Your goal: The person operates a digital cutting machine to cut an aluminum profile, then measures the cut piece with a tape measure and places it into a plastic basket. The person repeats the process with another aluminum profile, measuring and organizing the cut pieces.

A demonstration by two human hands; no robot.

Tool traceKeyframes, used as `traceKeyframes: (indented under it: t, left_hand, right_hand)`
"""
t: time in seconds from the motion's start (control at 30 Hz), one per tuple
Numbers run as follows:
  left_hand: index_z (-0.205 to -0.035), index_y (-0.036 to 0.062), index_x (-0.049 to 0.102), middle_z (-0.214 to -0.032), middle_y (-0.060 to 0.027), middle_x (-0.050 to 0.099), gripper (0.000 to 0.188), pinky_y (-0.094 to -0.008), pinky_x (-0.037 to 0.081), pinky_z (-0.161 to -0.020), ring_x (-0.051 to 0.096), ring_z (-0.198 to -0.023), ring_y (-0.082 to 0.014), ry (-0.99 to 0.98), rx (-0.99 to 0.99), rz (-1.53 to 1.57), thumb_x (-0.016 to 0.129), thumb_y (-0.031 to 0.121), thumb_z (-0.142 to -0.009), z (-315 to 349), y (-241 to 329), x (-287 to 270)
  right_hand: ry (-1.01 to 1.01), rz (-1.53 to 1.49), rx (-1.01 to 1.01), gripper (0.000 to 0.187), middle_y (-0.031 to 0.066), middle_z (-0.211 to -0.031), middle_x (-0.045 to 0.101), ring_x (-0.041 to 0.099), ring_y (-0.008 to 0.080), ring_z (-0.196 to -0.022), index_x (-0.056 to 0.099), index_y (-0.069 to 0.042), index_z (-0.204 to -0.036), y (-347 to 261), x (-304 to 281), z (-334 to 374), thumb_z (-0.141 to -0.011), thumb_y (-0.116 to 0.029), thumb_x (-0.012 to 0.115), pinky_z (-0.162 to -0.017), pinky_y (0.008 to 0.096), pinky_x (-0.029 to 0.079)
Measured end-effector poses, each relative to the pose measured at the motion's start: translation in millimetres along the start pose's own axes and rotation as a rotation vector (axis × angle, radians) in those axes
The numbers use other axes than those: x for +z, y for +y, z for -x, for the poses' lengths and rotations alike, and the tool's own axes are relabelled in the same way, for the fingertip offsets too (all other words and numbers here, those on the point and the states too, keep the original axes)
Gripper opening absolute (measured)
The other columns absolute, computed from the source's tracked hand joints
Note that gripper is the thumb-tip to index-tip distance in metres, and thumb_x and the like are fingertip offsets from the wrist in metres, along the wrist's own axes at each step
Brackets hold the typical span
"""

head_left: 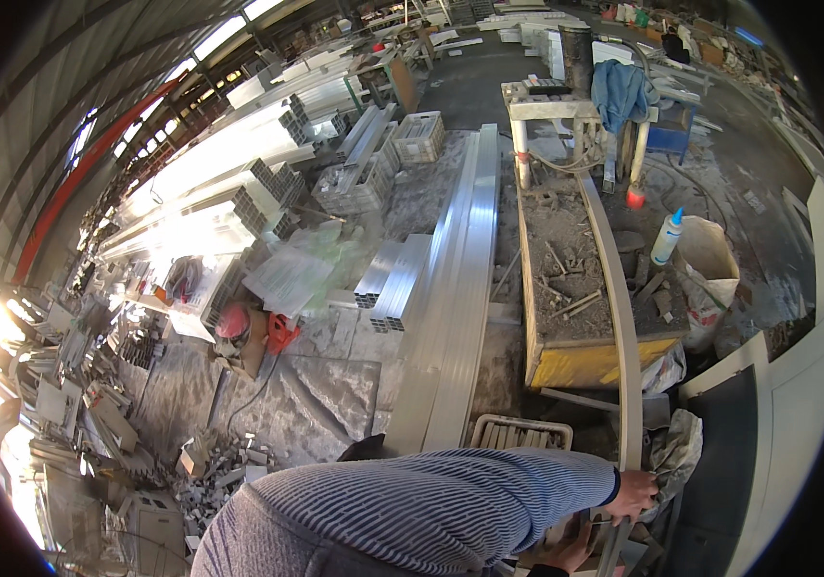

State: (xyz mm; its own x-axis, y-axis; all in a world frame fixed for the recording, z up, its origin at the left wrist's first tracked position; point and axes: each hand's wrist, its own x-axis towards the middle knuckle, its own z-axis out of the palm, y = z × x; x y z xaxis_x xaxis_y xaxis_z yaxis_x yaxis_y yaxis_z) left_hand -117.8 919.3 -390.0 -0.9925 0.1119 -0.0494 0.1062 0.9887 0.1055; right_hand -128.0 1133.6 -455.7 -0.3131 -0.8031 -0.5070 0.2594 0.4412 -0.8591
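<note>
A long, narrow metal bar [626,385] runs from the far work stand down along the right side toward me. My left arm, in a striped sleeve, reaches across the bottom. At its end my left hand [634,495] is closed over the near part of the bar. Lower down, partly beneath that sleeve, my right hand [569,551] is beside the bar, its fingers only partly visible. I cannot tell whether it grips the bar. A crumpled pale sack [683,447] lies just right of my left hand.
Under the bar stands a yellow-fronted bin [604,360] of dark debris. A crate of offcuts [521,431] sits nearer. Long aluminium profiles [460,288] lie to the left. A blue-capped bottle [667,238] and white sack [707,260] stand right; a red power tool [282,333] lies left.
</note>
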Motion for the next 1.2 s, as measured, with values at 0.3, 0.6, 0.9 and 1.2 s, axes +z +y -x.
traceKeyframes:
  t: [0.3,0.6,0.9,1.2]
  left_hand:
    - [-0.119,0.0403,0.069,-0.123,0.0037,0.061,0.042,-0.0444,0.041,-0.096,0.053,-0.117,-0.0224,0.008,-0.011,-0.063,0.056,0.065,-0.089,0,2,3]
    - [-0.118,0.0448,0.068,-0.122,0.0058,0.061,0.038,-0.0430,0.042,-0.094,0.053,-0.115,-0.0203,0.025,-0.026,-0.109,0.057,0.064,-0.087,0,5,1]
    - [-0.108,0.0442,0.073,-0.114,0.0063,0.062,0.034,-0.0400,0.041,-0.090,0.051,-0.111,-0.0200,0.092,-0.053,-0.054,0.064,0.061,-0.080,0,5,8]
    - [-0.113,0.0451,0.072,-0.115,0.0050,0.062,0.035,-0.0403,0.040,-0.089,0.052,-0.113,-0.0208,0.089,-0.036,-0.042,0.063,0.061,-0.082,3,2,6]
  right_hand:
    - [0.144,-0.614,0.180,0.061,0.0105,-0.161,0.030,0.025,0.0305,-0.149,0.033,-0.023,-0.155,26,-5,-8,-0.100,-0.047,0.042,-0.122,0.0536,0.011]
    - [0.181,-0.722,-0.010,0.044,0.0167,-0.130,0.059,0.060,0.0270,-0.115,0.047,0.001,-0.139,12,7,-11,-0.098,-0.013,0.056,-0.097,0.0352,0.049]
    - [0.605,0.949,-0.368,0.047,0.0224,-0.112,0.066,0.063,0.0404,-0.101,0.057,0.000,-0.128,-42,34,4,-0.082,-0.006,0.064,-0.085,0.0452,0.052]
    - [0.722,1.343,0.006,0.042,0.0167,-0.098,0.066,0.064,0.0345,-0.098,0.064,-0.006,-0.101,-60,82,-16,-0.080,-0.042,0.070,-0.079,0.0511,0.049]
